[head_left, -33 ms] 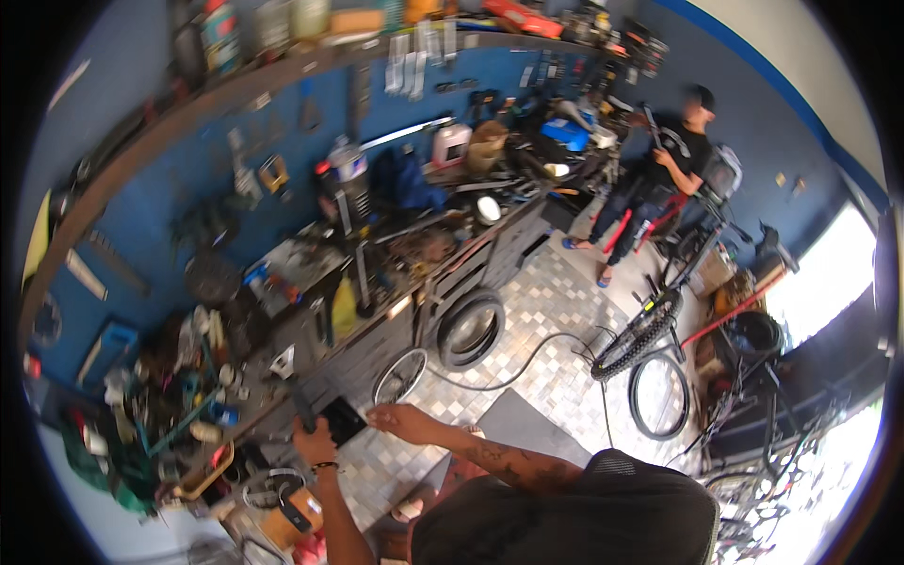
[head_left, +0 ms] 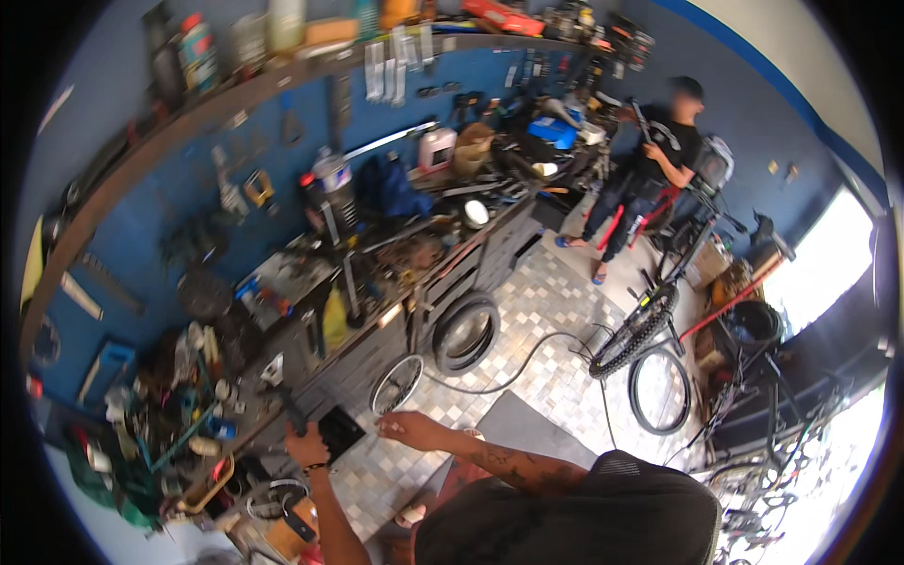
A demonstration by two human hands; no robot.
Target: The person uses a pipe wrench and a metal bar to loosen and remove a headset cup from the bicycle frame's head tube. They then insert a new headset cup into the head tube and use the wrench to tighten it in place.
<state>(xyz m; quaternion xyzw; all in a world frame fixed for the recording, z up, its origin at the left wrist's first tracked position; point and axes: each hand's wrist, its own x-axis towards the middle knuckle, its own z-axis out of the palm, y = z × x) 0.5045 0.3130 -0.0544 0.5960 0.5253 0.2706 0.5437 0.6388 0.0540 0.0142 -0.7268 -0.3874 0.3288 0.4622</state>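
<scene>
Head view:
1. Held in the left hand [head_left: 309,445], with fingers wrapped round it: a dark tool [head_left: 294,411].
2. Sticks out past the fingers, long way pointing forward and a bit left, toward the desk [head_left: 358,365].
3. Sits left of the right hand [head_left: 411,431], well apart from it.
4. Looks long, thin and nearly black, but blurry.
5. Right hand: fingers bunched; cannot tell if holding anything.

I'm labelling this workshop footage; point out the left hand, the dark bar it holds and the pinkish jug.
Left hand [head_left: 309,447], head view: back of the hand.
Dark bar [head_left: 295,414], head view: exposed length.
Pinkish jug [head_left: 437,150], head view: side wall.
</scene>
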